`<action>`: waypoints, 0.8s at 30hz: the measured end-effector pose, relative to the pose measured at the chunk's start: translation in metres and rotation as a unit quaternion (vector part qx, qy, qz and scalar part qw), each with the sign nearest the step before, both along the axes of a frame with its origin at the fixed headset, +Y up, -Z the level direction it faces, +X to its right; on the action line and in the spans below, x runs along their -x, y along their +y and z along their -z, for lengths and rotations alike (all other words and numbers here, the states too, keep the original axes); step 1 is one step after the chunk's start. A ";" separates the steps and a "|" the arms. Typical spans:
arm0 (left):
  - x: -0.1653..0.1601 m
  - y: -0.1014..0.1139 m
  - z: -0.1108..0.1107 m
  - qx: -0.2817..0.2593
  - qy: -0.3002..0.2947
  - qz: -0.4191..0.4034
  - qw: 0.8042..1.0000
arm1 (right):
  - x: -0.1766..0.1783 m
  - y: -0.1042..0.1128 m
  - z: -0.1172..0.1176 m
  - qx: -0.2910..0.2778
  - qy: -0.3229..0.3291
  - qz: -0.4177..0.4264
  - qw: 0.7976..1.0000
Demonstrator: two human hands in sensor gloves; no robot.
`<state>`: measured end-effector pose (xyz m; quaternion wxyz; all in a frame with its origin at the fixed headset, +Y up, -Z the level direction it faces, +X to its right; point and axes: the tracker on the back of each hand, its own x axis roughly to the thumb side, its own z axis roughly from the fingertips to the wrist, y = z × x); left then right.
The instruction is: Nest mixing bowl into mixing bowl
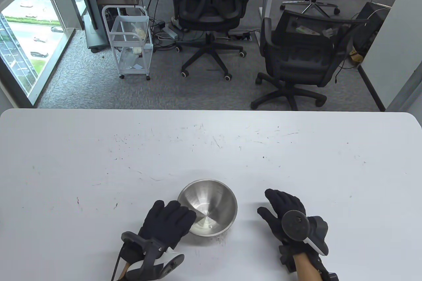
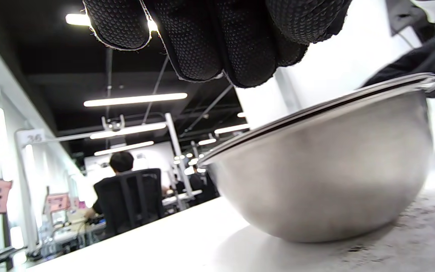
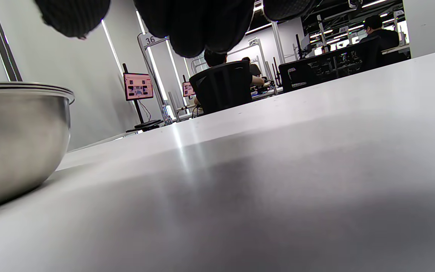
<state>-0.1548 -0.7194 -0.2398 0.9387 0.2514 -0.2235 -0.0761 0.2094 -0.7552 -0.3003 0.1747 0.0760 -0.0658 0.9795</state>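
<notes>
A steel mixing bowl point(image 1: 208, 206) stands upright on the white table point(image 1: 211, 149), near the front edge. Its rim shows a doubled edge in the left wrist view point(image 2: 323, 173) and in the right wrist view point(image 3: 17, 124), so one bowl appears to sit inside another. My left hand point(image 1: 171, 220) lies at the bowl's left side with its fingers over the rim; whether they touch it I cannot tell. My right hand point(image 1: 280, 210) is open and holds nothing, a short way to the right of the bowl.
Two black office chairs point(image 1: 211, 20) point(image 1: 296, 60) and a white wire cart point(image 1: 132, 43) stand on the carpet beyond the table's far edge. The tabletop has scuff marks.
</notes>
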 end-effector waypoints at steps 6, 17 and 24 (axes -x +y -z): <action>0.028 0.000 0.013 0.021 0.043 -0.045 0.998 | 0.002 -0.001 0.000 0.005 0.001 -0.003 1.000; 0.060 -0.007 0.028 0.051 0.089 -0.118 0.988 | 0.011 0.004 -0.004 -0.004 0.014 -0.009 1.000; 0.065 -0.010 0.032 0.061 0.097 -0.126 0.985 | 0.020 0.007 -0.008 -0.012 0.029 -0.016 0.999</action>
